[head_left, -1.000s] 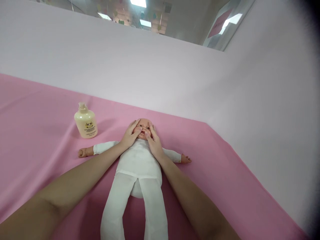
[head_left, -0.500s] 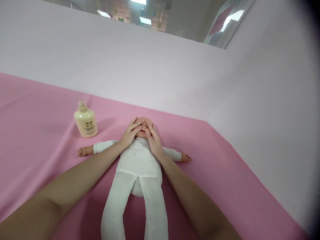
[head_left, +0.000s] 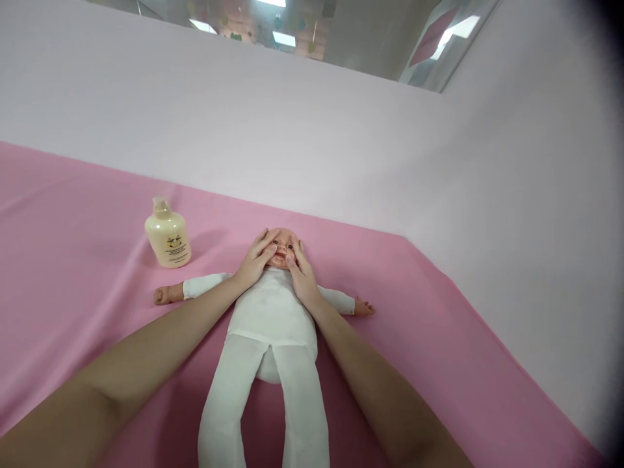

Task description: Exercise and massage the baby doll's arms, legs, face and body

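A baby doll [head_left: 273,309] in white clothes lies on its back on the pink sheet, arms spread out to both sides. My left hand [head_left: 254,261] rests on the left side of the doll's head [head_left: 281,246], its fingers stretched and the thumb on the cheek. On the opposite side, my right hand [head_left: 303,273] lies against the face with fingers extended and the thumb near the mouth. Both hands are open and touch the head without gripping it. The eyes, nose and mouth show between them, while the sides of the head are covered.
A pale yellow pump bottle [head_left: 168,237] stands upright to the left, beyond the doll's outstretched arm. The pink sheet [head_left: 414,338] reaches to white walls [head_left: 292,143] behind and at the right. A window [head_left: 370,39] is set in the back wall.
My fingers have shifted slightly outward from the middle of the doll's face, so its eyes show more fully. The doll and the bottle keep their places.
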`<action>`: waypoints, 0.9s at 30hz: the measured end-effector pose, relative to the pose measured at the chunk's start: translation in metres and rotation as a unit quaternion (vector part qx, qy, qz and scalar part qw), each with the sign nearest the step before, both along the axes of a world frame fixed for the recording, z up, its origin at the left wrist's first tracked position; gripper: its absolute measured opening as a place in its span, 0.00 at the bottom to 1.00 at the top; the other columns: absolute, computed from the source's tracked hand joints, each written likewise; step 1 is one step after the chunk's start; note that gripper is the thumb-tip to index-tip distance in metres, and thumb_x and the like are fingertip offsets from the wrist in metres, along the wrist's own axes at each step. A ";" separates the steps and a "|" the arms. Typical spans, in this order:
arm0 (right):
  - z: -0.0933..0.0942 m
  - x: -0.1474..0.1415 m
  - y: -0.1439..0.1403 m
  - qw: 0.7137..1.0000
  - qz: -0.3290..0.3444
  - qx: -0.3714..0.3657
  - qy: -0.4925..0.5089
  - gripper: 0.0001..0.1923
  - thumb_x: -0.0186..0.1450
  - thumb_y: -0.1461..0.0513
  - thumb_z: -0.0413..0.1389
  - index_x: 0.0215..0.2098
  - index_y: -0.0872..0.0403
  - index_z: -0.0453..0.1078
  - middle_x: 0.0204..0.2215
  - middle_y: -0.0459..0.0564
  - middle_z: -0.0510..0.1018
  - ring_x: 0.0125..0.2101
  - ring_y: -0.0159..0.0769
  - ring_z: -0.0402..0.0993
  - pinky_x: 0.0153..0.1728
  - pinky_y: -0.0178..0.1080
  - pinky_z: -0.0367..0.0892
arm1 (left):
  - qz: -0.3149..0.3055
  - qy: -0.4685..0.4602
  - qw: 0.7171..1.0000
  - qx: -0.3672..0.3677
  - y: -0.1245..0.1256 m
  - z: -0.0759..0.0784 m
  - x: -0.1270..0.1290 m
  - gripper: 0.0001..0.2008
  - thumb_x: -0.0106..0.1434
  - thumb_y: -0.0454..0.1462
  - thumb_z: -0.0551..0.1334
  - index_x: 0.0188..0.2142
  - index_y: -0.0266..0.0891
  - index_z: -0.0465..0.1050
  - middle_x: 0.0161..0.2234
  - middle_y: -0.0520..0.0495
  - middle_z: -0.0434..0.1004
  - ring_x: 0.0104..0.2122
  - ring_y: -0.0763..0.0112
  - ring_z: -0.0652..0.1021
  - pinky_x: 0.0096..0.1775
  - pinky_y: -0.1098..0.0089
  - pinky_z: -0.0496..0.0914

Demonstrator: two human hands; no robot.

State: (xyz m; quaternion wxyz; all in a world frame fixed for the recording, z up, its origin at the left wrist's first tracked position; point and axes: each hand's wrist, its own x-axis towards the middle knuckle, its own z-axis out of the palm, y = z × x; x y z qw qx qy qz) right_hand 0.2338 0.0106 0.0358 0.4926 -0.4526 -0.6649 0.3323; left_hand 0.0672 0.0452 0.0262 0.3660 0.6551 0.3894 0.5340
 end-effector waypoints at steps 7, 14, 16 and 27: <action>-0.003 0.000 0.002 1.000 -0.019 -0.014 0.010 0.52 0.66 0.33 0.52 0.77 0.50 0.46 0.75 0.48 0.50 0.76 0.44 0.39 0.75 0.50 0.40 | -0.005 0.005 1.000 0.016 0.003 -0.001 -0.001 0.27 0.71 0.47 0.57 0.67 0.43 0.68 0.74 0.45 0.56 0.74 0.59 0.54 0.73 0.56 0.49; -0.002 0.000 0.001 0.999 -0.024 -0.021 0.010 0.53 0.66 0.33 0.51 0.77 0.51 0.45 0.75 0.50 0.52 0.76 0.45 0.40 0.75 0.51 0.40 | 0.012 -0.002 1.000 -0.018 0.004 -0.004 0.001 0.34 0.71 0.48 0.58 0.72 0.40 0.59 0.75 0.42 0.53 0.74 0.58 0.53 0.73 0.55 0.47; -0.001 0.001 0.000 1.000 0.001 0.004 -0.001 0.45 0.68 0.34 0.49 0.75 0.45 0.52 0.75 0.44 0.53 0.76 0.42 0.35 0.75 0.51 0.37 | -0.001 0.005 1.000 0.009 0.004 -0.003 0.000 0.29 0.71 0.48 0.57 0.68 0.41 0.66 0.74 0.42 0.54 0.74 0.58 0.53 0.73 0.55 0.48; -0.004 0.000 0.003 0.998 -0.035 -0.047 0.018 0.58 0.64 0.32 0.53 0.77 0.58 0.40 0.74 0.56 0.55 0.76 0.46 0.42 0.75 0.51 0.43 | 0.011 0.001 1.000 -0.013 0.005 -0.005 0.000 0.33 0.71 0.47 0.58 0.72 0.42 0.59 0.75 0.43 0.53 0.74 0.58 0.53 0.73 0.53 0.46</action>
